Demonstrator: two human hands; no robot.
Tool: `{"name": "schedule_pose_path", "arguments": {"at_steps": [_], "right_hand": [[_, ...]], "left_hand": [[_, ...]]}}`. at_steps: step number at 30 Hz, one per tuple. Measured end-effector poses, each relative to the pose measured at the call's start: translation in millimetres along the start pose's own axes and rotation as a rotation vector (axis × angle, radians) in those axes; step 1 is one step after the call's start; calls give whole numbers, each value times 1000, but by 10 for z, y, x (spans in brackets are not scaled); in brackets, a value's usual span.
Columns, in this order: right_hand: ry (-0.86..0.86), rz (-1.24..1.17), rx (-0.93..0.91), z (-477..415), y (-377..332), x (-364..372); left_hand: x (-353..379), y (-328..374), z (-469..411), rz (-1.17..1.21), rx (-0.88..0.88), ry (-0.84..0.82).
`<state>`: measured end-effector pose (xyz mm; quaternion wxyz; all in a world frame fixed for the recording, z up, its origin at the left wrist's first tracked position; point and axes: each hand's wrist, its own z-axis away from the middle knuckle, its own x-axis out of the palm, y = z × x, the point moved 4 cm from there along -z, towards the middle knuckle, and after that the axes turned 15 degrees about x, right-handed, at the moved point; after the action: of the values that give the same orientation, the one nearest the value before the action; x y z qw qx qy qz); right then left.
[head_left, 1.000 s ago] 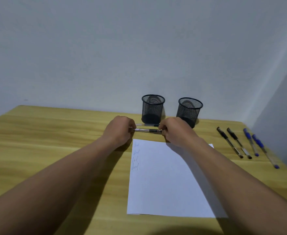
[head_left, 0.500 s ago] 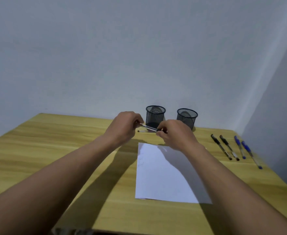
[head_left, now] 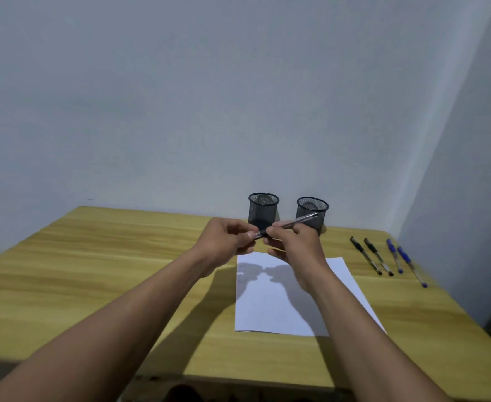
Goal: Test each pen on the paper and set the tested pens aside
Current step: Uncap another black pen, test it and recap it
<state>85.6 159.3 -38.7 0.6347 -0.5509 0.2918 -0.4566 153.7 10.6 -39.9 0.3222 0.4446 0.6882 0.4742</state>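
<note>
A clear pen (head_left: 295, 222) with a dark grip is held in the air above the far edge of the white paper (head_left: 279, 311). My right hand (head_left: 292, 242) grips its barrel, with the back end slanting up to the right. My left hand (head_left: 226, 237) pinches the dark tip end, probably the cap. Faint writing sits near the paper's left edge, mostly under the hands' shadow.
Two black mesh pen cups (head_left: 263, 210) (head_left: 311, 213) stand at the back of the wooden table (head_left: 93, 271). Two black pens (head_left: 365, 256) (head_left: 379, 257) and two blue pens (head_left: 394, 256) (head_left: 411, 265) lie in a row at the right, near the wall.
Both hands have lifted the pen off the table. It was level and low before; now its right end tilts upward. The camera has drawn back and tilted up.
</note>
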Motion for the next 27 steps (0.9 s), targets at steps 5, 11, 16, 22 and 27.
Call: {"name": "schedule_pose_path", "arguments": {"at_steps": [5, 11, 16, 22, 27], "right_hand": [[-46, -97, -28, 0, 45, 61], [-35, -23, -90, -111, 13, 146], [25, -52, -114, -208, 86, 238], [59, -172, -89, -279, 145, 292], [-37, -150, -92, -322, 155, 301]], "left_hand": [[-60, 59, -52, -58, 57, 41], [-221, 52, -124, -143, 100, -27], [-303, 4, -196, -192, 84, -35], [-321, 6, -306, -243, 82, -44], [-339, 37, -332, -279, 119, -90]]}}
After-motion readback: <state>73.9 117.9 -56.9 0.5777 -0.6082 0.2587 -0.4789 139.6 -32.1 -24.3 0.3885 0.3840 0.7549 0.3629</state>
